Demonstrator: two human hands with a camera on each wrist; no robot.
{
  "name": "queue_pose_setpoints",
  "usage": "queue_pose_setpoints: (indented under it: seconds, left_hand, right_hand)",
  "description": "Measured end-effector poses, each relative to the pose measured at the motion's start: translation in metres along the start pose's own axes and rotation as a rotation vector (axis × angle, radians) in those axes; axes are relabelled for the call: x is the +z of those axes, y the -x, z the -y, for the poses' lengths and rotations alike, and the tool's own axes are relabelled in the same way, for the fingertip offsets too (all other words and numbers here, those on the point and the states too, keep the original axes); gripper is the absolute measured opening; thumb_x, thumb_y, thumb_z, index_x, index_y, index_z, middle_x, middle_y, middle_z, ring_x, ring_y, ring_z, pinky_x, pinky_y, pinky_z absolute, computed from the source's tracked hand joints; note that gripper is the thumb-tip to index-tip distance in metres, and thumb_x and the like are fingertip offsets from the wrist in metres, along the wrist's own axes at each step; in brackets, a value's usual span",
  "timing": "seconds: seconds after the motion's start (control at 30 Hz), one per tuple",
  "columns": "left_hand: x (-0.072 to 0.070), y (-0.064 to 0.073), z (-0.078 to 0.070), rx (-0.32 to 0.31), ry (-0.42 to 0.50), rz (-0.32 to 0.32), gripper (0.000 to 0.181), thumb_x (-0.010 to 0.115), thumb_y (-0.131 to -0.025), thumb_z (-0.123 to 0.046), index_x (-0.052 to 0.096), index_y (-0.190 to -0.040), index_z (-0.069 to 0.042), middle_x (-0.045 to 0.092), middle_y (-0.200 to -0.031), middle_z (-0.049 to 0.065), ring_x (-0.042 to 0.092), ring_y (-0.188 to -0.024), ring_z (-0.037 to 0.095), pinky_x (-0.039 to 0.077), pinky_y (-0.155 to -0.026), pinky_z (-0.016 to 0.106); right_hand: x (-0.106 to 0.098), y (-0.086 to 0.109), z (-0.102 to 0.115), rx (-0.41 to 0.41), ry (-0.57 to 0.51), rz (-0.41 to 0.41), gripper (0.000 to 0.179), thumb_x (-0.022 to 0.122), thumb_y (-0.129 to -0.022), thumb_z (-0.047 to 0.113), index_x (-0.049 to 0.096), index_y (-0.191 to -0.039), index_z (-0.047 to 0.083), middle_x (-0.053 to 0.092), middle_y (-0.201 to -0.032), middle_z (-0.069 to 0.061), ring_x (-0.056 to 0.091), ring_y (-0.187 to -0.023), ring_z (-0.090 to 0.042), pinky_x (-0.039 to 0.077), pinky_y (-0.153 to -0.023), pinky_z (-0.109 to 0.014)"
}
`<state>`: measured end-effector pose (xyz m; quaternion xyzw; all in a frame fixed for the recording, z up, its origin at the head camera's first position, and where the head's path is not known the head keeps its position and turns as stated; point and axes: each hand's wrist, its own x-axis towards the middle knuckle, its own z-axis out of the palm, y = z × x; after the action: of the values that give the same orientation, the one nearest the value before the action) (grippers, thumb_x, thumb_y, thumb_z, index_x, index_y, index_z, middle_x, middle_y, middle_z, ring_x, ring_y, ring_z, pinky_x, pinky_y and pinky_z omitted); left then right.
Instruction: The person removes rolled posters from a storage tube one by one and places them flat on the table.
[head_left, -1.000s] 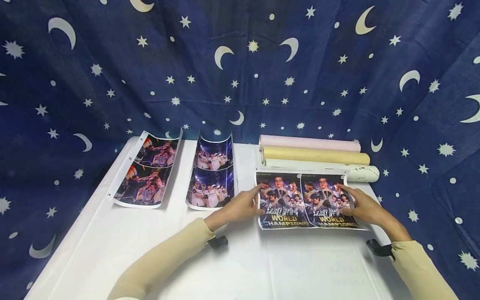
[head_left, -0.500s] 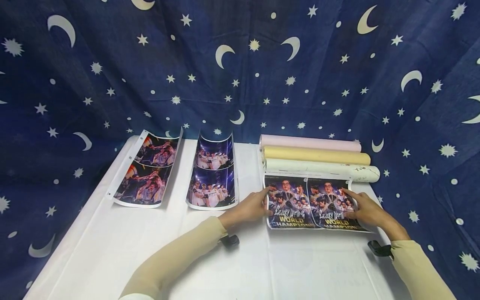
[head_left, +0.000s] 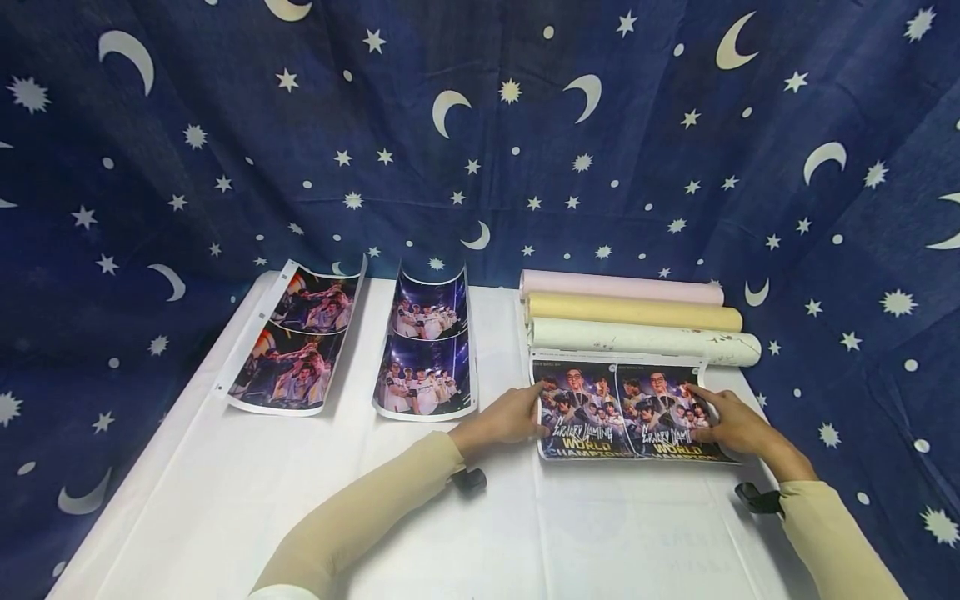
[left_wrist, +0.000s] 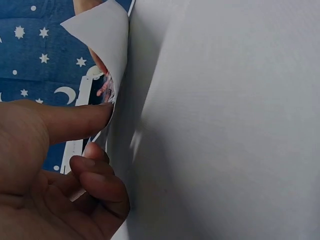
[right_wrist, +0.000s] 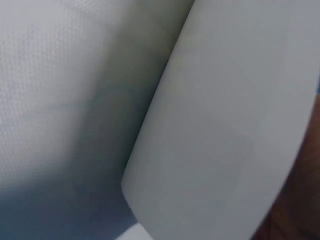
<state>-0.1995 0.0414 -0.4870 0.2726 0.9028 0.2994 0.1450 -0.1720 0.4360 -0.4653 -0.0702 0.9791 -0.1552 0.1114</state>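
A printed poster sheet [head_left: 626,408] with two matching group pictures and the words "World Champions" lies at the right of the table, its lower edge curling. My left hand [head_left: 510,417] pinches its left edge; in the left wrist view the thumb [left_wrist: 75,122] presses against the sheet's curled edge [left_wrist: 107,37], with the other fingers bent below. At the opposite side, my right hand [head_left: 735,425] grips the right edge. The right wrist view is mostly filled by the sheet's white back [right_wrist: 215,125], and only a sliver of that hand shows.
Behind the sheet lie a pink roll [head_left: 622,287], a yellow roll [head_left: 637,312] and a white patterned roll [head_left: 652,339], side by side. Two more curled printed sheets, one with a purple stage photo [head_left: 423,379] and one reddish [head_left: 300,371], lie leftward on the white table [head_left: 225,483].
The held poster has shifted right and slightly toward me, exposing more of the white patterned roll. My left hand travelled right with it; the right hand barely moved.
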Motion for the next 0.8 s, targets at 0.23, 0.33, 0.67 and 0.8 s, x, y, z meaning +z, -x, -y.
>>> queue_pose_setpoints:
  seconds: [0.23, 0.33, 0.67, 0.8]
  left_hand:
    - [0.001, -0.002, 0.002, -0.016, -0.045, 0.03, 0.088, 0.081, -0.079, -0.034, 0.036, -0.15, -0.006, 0.07, -0.111, 0.014, 0.067, -0.094, 0.022, 0.054, -0.088, 0.031]
    - [0.001, -0.002, 0.002, -0.039, -0.045, 0.045, 0.087, 0.079, -0.081, -0.034, 0.034, -0.151, -0.007, 0.071, -0.108, 0.013, 0.066, -0.086, 0.02, 0.055, -0.083, 0.029]
    - [-0.011, 0.009, 0.005, 0.053, 0.12, -0.037, 0.057, 0.069, -0.09, -0.024, 0.05, -0.142, -0.008, 0.059, -0.069, -0.005, 0.05, -0.052, 0.005, 0.045, -0.052, 0.019]
    - [-0.02, 0.018, 0.007, 0.107, 0.141, -0.091, 0.043, 0.066, -0.092, -0.021, 0.059, -0.132, -0.007, 0.065, -0.077, -0.003, 0.051, -0.057, 0.003, 0.045, -0.055, 0.018]
  right_hand:
    - [-0.001, -0.001, 0.0, 0.005, -0.017, 0.01, 0.084, 0.082, -0.075, 0.021, 0.04, -0.142, -0.007, 0.045, -0.114, -0.038, 0.054, -0.088, -0.038, 0.048, -0.074, -0.049]
    - [-0.001, -0.001, 0.001, -0.01, 0.003, 0.003, 0.079, 0.08, -0.078, 0.022, 0.042, -0.141, -0.008, 0.044, -0.118, -0.041, 0.054, -0.101, -0.051, 0.047, -0.082, -0.059]
    - [-0.02, 0.002, 0.034, 0.029, 0.072, -0.152, 0.067, 0.064, -0.094, 0.037, 0.042, -0.143, -0.002, 0.04, -0.136, -0.038, 0.043, -0.118, -0.061, 0.038, -0.089, -0.074]
    - [-0.022, 0.003, 0.06, -0.04, 0.052, -0.308, 0.059, 0.067, -0.093, 0.031, 0.048, -0.139, -0.001, 0.04, -0.14, -0.032, 0.04, -0.121, -0.059, 0.036, -0.089, -0.075]
